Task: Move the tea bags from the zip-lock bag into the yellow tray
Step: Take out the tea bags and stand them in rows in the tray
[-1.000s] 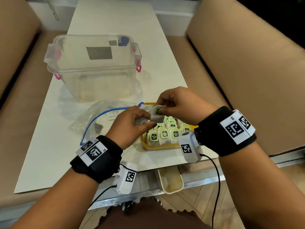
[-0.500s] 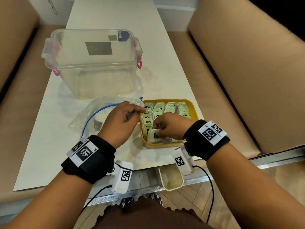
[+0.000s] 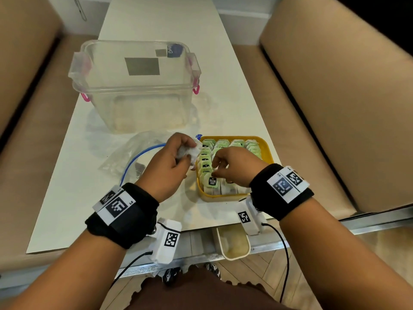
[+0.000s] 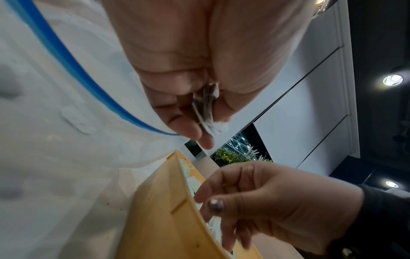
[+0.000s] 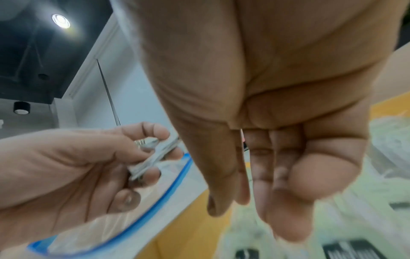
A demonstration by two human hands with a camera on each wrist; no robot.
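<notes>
Nearly done: yellow plastic tray [image 3: 267, 148] at the worktop's near edge is holding rows of green-tagged tea bags [image 3: 211, 181]. My left hand [image 3: 166, 166] is pinching the remaining white tea bags [image 3: 190, 152]; right hand [image 3: 232, 167] hovering released over the tray. Clear zip-lock bag [image 3: 125, 157] is lying looking almost empty.

one yellow tray [image 3: 267, 146], one zip-lock bag [image 3: 125, 157], one clear tub [image 3: 134, 86], two hands, tea bags too many to count
</notes>
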